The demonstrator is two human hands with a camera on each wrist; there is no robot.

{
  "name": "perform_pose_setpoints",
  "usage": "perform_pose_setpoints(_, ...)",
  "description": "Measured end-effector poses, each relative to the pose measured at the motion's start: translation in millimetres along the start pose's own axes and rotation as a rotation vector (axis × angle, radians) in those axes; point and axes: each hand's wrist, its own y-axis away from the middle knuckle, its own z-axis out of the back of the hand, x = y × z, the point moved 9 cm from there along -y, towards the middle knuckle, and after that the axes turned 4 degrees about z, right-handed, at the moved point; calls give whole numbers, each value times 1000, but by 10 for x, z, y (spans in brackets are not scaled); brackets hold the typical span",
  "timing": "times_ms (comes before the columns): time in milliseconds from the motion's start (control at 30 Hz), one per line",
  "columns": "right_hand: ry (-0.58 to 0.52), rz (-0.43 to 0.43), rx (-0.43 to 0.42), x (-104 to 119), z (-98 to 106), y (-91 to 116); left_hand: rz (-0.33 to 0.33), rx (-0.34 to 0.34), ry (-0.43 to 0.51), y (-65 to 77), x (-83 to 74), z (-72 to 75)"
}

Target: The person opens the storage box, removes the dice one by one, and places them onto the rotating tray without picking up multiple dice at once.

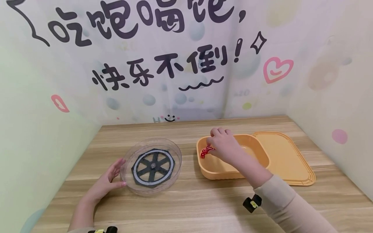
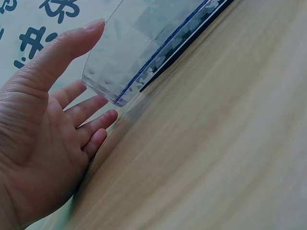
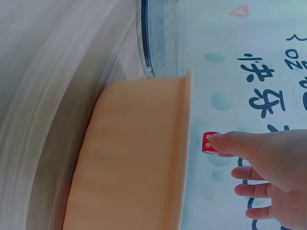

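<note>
Above the left end of the orange box (image 1: 233, 173), my right hand (image 1: 222, 144) pinches a red die (image 3: 209, 143) between thumb and finger. More red dice (image 1: 203, 154) show just below those fingertips in the head view; how many is hard to tell. The other fingers of that hand are loosely bent. My left hand (image 1: 106, 184) lies at the left side of a clear round dish (image 1: 172, 184), thumb and fingers spread along its wall, palm away from it. Inside the dish lies a black wheel-like piece (image 1: 153, 165) with spokes and a pale ring.
An orange lid (image 1: 287, 158) lies flat to the right of the box, partly behind it. Both stand on a wood-grain table (image 1: 186, 207). A printed wall cloth (image 1: 175, 97) closes off the back, with pale walls at both sides.
</note>
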Motion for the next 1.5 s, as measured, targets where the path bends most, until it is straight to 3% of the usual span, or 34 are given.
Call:
perform_pose_setpoints(367, 0, 37, -42, 194, 11, -72, 3, -3, -6, 7, 24, -5)
perform_pose_setpoints(1500, -25, 127, -7, 883, -80, -353, -2, -1, -1, 5, -47, -8)
